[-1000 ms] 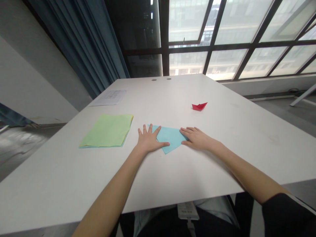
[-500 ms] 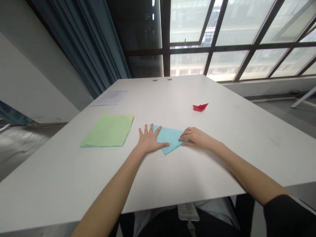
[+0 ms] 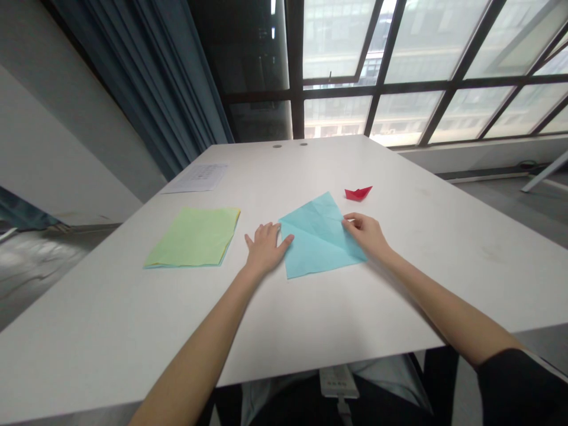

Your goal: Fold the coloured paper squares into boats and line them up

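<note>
A light blue sheet of paper [image 3: 317,239] lies unfolded on the table, with crease lines running across it from its left corner. My left hand [image 3: 265,245] rests at that corner, its fingers spread and the thumb on the paper's left edge. At the far right edge of the sheet, my right hand [image 3: 366,232] has thumb and fingers closed together on the paper. Beyond the right hand sits a small red paper boat [image 3: 358,193].
To the left lies a stack of coloured paper [image 3: 193,236], green on top with yellow and blue edges below. A printed sheet [image 3: 195,178] is farther back on the white table [image 3: 275,319]. Windows stand behind the table, and a blue curtain [image 3: 146,77] hangs at the left.
The blue paper was folded over and is now opened out, its far part lifted away from me. My right hand has moved up and right; my left hand has shifted slightly left.
</note>
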The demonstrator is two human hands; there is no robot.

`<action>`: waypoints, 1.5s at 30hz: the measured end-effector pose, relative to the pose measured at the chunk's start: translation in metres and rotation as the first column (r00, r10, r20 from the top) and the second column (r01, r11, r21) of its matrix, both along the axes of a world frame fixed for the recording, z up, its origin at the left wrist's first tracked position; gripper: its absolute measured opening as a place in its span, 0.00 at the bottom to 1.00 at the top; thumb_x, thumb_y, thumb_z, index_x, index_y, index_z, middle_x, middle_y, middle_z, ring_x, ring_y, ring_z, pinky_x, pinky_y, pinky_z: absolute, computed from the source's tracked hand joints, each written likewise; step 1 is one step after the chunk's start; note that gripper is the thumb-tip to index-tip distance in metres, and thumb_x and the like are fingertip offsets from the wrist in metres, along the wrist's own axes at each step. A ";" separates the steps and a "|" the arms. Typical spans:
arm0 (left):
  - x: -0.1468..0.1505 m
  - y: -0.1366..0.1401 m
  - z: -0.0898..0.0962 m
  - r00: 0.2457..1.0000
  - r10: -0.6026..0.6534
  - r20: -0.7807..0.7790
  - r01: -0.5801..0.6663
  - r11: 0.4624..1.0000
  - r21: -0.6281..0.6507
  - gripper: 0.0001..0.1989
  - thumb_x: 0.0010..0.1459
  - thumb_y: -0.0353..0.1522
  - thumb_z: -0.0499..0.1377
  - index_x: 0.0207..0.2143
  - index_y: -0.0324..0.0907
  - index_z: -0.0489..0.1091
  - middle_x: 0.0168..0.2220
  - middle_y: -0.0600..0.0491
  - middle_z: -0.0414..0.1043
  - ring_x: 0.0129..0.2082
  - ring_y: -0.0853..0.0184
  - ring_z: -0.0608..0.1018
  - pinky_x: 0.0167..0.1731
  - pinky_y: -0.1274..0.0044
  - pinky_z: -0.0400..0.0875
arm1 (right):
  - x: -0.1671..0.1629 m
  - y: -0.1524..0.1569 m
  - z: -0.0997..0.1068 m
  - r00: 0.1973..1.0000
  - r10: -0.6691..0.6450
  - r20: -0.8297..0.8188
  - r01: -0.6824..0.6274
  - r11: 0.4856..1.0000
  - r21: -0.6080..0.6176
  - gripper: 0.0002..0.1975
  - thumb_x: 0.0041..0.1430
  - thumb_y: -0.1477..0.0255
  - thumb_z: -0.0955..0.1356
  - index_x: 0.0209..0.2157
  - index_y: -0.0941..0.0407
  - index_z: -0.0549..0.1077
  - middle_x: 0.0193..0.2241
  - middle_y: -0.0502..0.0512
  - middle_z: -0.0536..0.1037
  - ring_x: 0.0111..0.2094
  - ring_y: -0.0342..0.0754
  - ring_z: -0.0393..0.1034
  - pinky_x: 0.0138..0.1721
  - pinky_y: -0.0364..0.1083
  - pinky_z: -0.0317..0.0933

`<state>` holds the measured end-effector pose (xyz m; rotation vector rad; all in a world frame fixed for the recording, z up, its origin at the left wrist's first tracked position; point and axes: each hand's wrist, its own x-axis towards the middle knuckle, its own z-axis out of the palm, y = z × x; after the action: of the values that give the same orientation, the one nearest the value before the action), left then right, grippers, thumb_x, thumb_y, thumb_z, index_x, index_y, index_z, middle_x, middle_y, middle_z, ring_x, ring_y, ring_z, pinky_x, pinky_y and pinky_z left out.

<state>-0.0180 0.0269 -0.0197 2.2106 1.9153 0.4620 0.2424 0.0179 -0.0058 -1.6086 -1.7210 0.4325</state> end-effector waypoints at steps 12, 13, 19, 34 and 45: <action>-0.005 -0.003 0.000 0.955 -0.188 -0.230 0.172 0.981 -0.087 0.33 0.51 0.55 0.46 0.57 0.54 0.55 0.64 0.46 0.41 0.62 0.47 0.44 0.51 0.46 0.40 | 0.020 0.015 -0.023 0.849 0.132 0.511 -0.229 0.965 0.131 0.16 0.57 0.72 0.60 0.47 0.53 0.69 0.54 0.57 0.65 0.53 0.54 0.58 0.50 0.54 0.55; -0.005 -0.003 0.000 0.953 -0.193 -0.232 0.175 0.980 -0.093 0.32 0.52 0.55 0.45 0.57 0.55 0.54 0.64 0.46 0.41 0.62 0.46 0.44 0.51 0.45 0.41 | 0.020 0.015 -0.023 0.814 0.173 0.555 -0.264 0.960 0.088 0.17 0.58 0.71 0.59 0.48 0.52 0.69 0.54 0.56 0.65 0.54 0.55 0.57 0.51 0.54 0.54; -0.008 0.000 -0.002 0.966 -0.068 -0.251 0.062 0.998 -0.032 0.30 0.56 0.50 0.43 0.59 0.52 0.52 0.62 0.45 0.46 0.60 0.47 0.51 0.51 0.48 0.46 | 0.016 0.008 -0.016 0.720 0.244 0.650 -0.255 0.964 -0.080 0.20 0.57 0.58 0.60 0.48 0.51 0.69 0.47 0.56 0.72 0.52 0.58 0.58 0.53 0.61 0.45; -0.015 0.007 -0.004 0.985 0.000 -0.174 0.011 0.998 0.063 0.25 0.53 0.49 0.50 0.50 0.48 0.64 0.55 0.46 0.59 0.56 0.52 0.59 0.51 0.52 0.52 | 0.029 0.021 -0.026 0.786 0.174 0.594 -0.212 0.977 -0.005 0.23 0.56 0.62 0.62 0.52 0.57 0.65 0.50 0.61 0.69 0.49 0.55 0.61 0.48 0.52 0.54; -0.025 0.022 -0.007 1.000 -0.013 0.020 0.012 0.998 0.069 0.18 0.49 0.38 0.55 0.44 0.47 0.70 0.44 0.50 0.70 0.48 0.57 0.68 0.46 0.66 0.62 | 0.045 0.033 -0.036 0.875 0.176 0.451 -0.184 0.983 -0.026 0.21 0.53 0.68 0.65 0.50 0.57 0.66 0.39 0.58 0.74 0.41 0.52 0.65 0.44 0.51 0.58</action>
<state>-0.0432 0.0487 -0.0270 2.2498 1.9018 0.5551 0.2870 0.0510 -0.0416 -1.6299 -2.2286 0.1281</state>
